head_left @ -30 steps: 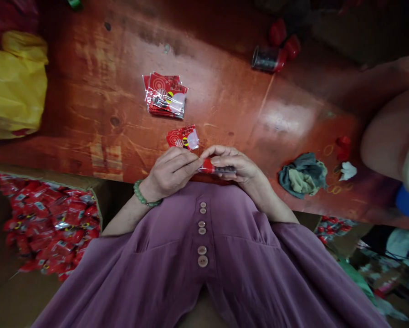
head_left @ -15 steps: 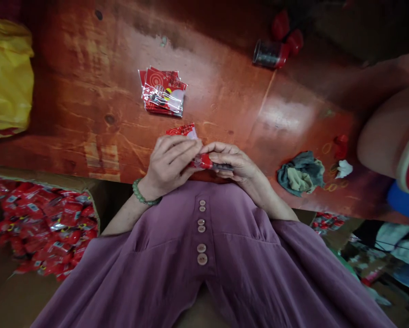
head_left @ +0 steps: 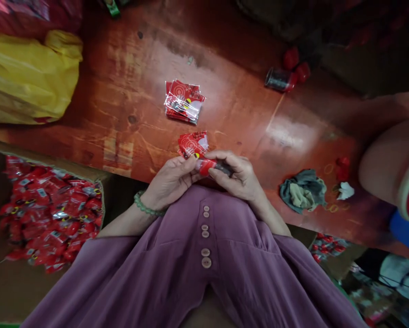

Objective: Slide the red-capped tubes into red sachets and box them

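Observation:
My right hand (head_left: 237,175) is closed around the dark, clear end of a small red-capped container (head_left: 207,166), held level just above my lap at the table edge. From the other side, my left hand (head_left: 172,178) has its fingers and thumb closed at the red end; the exact contact is partly hidden. A few red printed cards (head_left: 193,144) lie fanned out on the table just beyond the fingers. Farther away is a stack of red printed cards in shiny clear film (head_left: 184,102).
Left, a yellow bag (head_left: 30,77) rests on the wooden table (head_left: 150,141); below is a carton of red wrapped pieces (head_left: 59,214). At right are a crumpled cloth (head_left: 303,191), a large pale tub (head_left: 389,159) and another red-capped container (head_left: 279,79).
My left hand has turned and drawn back from over the container, uncovering its red end and more of the near cards. The view has shifted, so the table things appear farther right and lower.

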Demonstrator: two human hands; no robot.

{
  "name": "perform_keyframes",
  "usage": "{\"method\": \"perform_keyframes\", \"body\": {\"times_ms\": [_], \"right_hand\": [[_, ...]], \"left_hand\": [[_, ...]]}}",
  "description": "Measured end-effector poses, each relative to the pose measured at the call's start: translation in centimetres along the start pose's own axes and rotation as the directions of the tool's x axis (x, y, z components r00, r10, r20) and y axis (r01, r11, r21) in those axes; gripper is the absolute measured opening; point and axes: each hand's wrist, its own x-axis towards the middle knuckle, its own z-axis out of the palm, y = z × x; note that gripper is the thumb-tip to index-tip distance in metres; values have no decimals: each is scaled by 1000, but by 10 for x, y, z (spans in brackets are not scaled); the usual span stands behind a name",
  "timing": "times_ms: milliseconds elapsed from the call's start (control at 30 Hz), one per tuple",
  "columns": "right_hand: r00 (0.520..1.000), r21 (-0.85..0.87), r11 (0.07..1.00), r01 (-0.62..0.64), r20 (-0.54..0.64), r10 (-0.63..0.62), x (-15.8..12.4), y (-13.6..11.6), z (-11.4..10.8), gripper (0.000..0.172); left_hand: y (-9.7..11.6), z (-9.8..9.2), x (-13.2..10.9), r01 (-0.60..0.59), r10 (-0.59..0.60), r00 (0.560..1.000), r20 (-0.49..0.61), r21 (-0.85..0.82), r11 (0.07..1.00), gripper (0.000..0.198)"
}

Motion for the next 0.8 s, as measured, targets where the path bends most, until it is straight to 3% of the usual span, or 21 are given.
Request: {"method": "perform_keyframes", "body": {"times_ms": [100, 500, 667, 800], "right_hand": [[999, -39, 999, 30, -15, -31, 2, 3, 3, 27], [988, 31, 996, -84, -131, 87, 0, 10, 13, 31], [948, 278, 915, -291, -42, 314, -3, 17, 16, 37], [925, 327, 877, -352, -23, 380, -3, 23, 15, 40]], "left_hand": [[-3, 2, 5, -1, 1, 999, -32, -12, 1000, 28], [-11, 6, 10, -36, 25, 988, -152, -66, 997, 25], [-14, 4, 12, 4, -16, 985, -173, -70, 998, 28], [-16, 0, 16, 17, -27, 984, -175, -61, 998, 28]]}}
